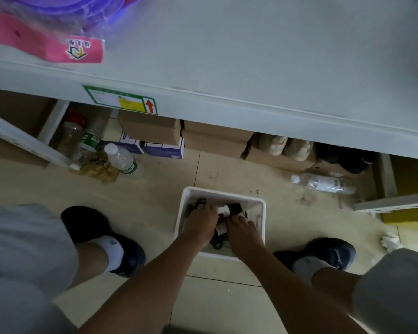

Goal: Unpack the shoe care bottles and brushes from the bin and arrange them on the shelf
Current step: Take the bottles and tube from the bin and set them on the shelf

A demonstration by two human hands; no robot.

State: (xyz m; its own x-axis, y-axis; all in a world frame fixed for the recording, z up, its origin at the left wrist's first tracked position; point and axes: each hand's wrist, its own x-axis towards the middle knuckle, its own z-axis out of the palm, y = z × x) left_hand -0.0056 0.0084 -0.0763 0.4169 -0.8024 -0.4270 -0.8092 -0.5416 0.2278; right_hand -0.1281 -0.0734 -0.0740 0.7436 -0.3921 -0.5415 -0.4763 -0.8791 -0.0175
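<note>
A white plastic bin (258, 206) stands on the tiled floor between my feet. Both hands reach down into it. My left hand (200, 225) is curled over dark items on the bin's left side. My right hand (243, 233) is lower right, fingers bent down onto the contents. Between the hands lies a black bottle with a white cap (229, 209), and a dark brush-like piece (216, 243) shows under my wrists. What each hand grips is hidden by the fingers. The grey shelf (251, 56) spans the upper view.
Pink and purple packaged goods (44, 39) lie on the shelf's left. Under the shelf sit cardboard boxes (152, 128), shoes (285, 145) and bottles (121, 160). A clear bottle (321, 183) lies on the floor at right. A yellow panel (410, 213) stands far right.
</note>
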